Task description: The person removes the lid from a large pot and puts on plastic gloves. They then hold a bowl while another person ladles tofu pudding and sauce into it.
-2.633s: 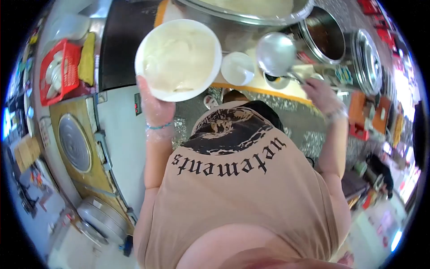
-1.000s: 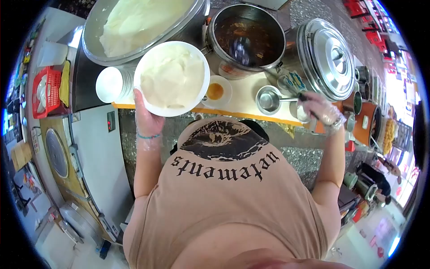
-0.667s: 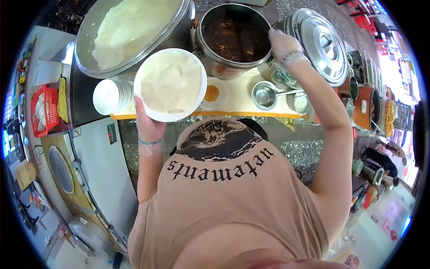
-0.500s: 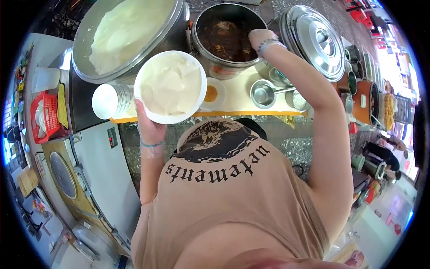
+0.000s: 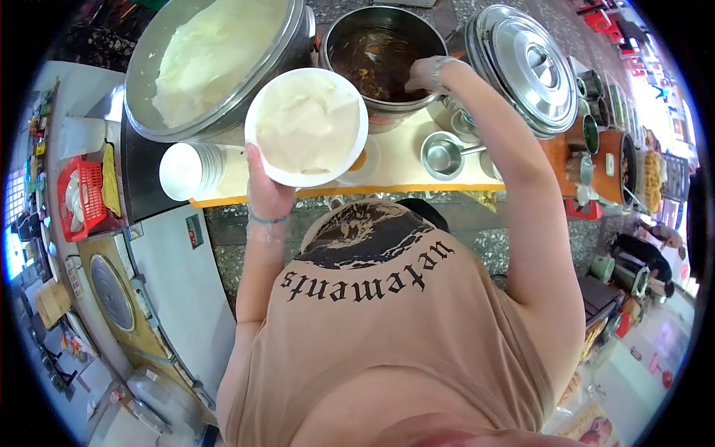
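Note:
My left hand [image 5: 269,190] grips a white bowl [image 5: 302,180] from its lower left side. Smooth, pale, custard-like food [image 5: 309,123] fills the bowl. My right hand [image 5: 430,75] is at the right rim of a deep metal pot [image 5: 387,118] of dark brown liquid [image 5: 372,63]. Its fingers are curled down inside the pot, and whatever they hold is hidden. To the left, a large metal vat [image 5: 140,93] contains more of the pale food. Partly behind my bowl sits a white dish [image 5: 374,170] with orange-brown liquid.
Stacked white bowls [image 5: 182,171] stand at the counter's left end. A small metal saucepan [image 5: 442,155] sits near the front edge, with metal lids [image 5: 525,71] behind it to the right. A red basket [image 5: 91,195] is far left. Another person [image 5: 646,257] is at far right.
My left hand and the bowl have shifted right, covering more of the dish. My right hand has moved slightly down along the pot's rim. The whole view has shifted a little.

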A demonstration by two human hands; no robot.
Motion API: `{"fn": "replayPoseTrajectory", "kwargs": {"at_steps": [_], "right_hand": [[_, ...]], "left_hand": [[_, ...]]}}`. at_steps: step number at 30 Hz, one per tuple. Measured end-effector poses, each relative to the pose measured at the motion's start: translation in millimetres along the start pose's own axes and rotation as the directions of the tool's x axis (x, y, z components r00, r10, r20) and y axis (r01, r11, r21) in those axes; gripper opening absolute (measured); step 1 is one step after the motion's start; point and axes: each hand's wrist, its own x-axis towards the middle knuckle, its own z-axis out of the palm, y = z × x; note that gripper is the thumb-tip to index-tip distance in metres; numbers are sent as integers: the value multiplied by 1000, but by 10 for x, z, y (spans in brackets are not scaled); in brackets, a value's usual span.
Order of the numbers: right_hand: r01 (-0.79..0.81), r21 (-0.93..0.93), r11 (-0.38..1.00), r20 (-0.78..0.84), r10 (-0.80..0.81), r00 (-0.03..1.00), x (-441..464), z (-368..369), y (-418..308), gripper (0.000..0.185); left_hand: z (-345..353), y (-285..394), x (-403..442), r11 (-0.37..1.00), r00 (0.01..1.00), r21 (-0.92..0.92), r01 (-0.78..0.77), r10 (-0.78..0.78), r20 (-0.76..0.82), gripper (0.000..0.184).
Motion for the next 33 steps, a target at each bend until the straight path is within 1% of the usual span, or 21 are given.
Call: {"fn": "replayPoseTrajectory", "kwargs": {"at_steps": [1, 2, 3, 5, 6, 7, 8, 9, 10, 11, 13, 14, 16, 17, 19, 20, 23, 25, 27, 29, 33], "right_hand": [[149, -17, 989, -76, -150, 986, 42, 119, 215, 37], [348, -134, 928, -233, -371, 899, -212, 166, 267, 32], [347, -137, 928, -236, -371, 898, -292, 226, 330, 32], [337, 89, 937, -357, -285, 889, -422, 355, 408, 30], [466, -66, 883, -464, -440, 769, -555, 384, 406, 33], [467, -66, 882, -464, -442, 768, -628, 396, 358, 33], [263, 345, 901, -361, -131, 923, -781, 319, 228, 34], [-17, 672, 740, -127, 138, 982, -897, 298, 136, 36], [17, 741, 671, -164, 156, 974, -958, 339, 103, 39], [19, 741, 671, -166, 156, 974, -970, 384, 106, 39], [80, 859, 506, -183, 157, 970, -978, 492, 159, 37], [82, 859, 506, -186, 158, 970, -1029, 481, 167, 37], [95, 907, 409, -147, 96, 985, -1160, 413, 190, 35], [98, 906, 412, -151, 98, 984, -1232, 368, 184, 35], [113, 899, 424, -199, 164, 966, -1385, 279, 158, 31], [88, 915, 394, -187, 222, 957, -1452, 237, 146, 32], [137, 897, 420, -238, 198, 951, -1602, 128, 220, 37], [151, 898, 414, -252, 202, 946, -1687, 53, 266, 35], [143, 854, 501, -290, 230, 929, -1826, -49, 268, 34], [174, 842, 510, -316, 204, 927, -1865, -58, 384, 36], [172, 825, 539, -359, 265, 895, -2213, -204, 273, 40]], "left_hand": [[18, 2, -7, 1000, 1000, -9, 20, -21, -15, 62], [42, 4, -4, 999, 999, -19, 39, -39, -29, 62], [64, 4, 3, 999, 999, -19, 35, -36, -27, 62], [74, 14, -24, 1000, 999, -2, 14, -14, 34, 62], [70, -2, -23, 1000, 999, -1, 13, -13, 33, 62], [59, -28, -12, 1000, 1000, -11, 14, -14, 28, 62], [57, -50, -2, 1000, 1000, -22, 15, -14, 23, 62], [66, -63, 0, 1000, 1000, -22, 13, -13, 23, 62], [81, -78, 1, 999, 1000, -36, 30, -29, 8, 62], [90, -88, 5, 998, 999, -51, 46, -46, -5, 62], [93, -134, 31, 997, 999, -58, 42, -41, 18, 62], [81, -157, 46, 997, 999, -67, 40, -37, 40, 61], [60, -206, 82, 997, 998, -71, 30, -25, 65, 61], [48, -233, 109, 997, 996, -77, 21, -14, 88, 61], [-7, -323, 192, 997, 997, -80, 19, -12, 81, 61], [23, -318, 208, 997, 997, -81, 20, -14, 72, 61], [160, -308, 203, 998, 995, -60, 1, 5, 103, 60], [193, -327, 239, 996, 996, -79, 34, -27, 90, 60], [207, -345, 286, 993, 995, -98, 67, -60, 74, 61], [207, -360, 348, 989, 989, -127, 80, -63, 133, 61], [257, -379, 462, 992, 992, -83, 99, -93, 82, 65]]}}
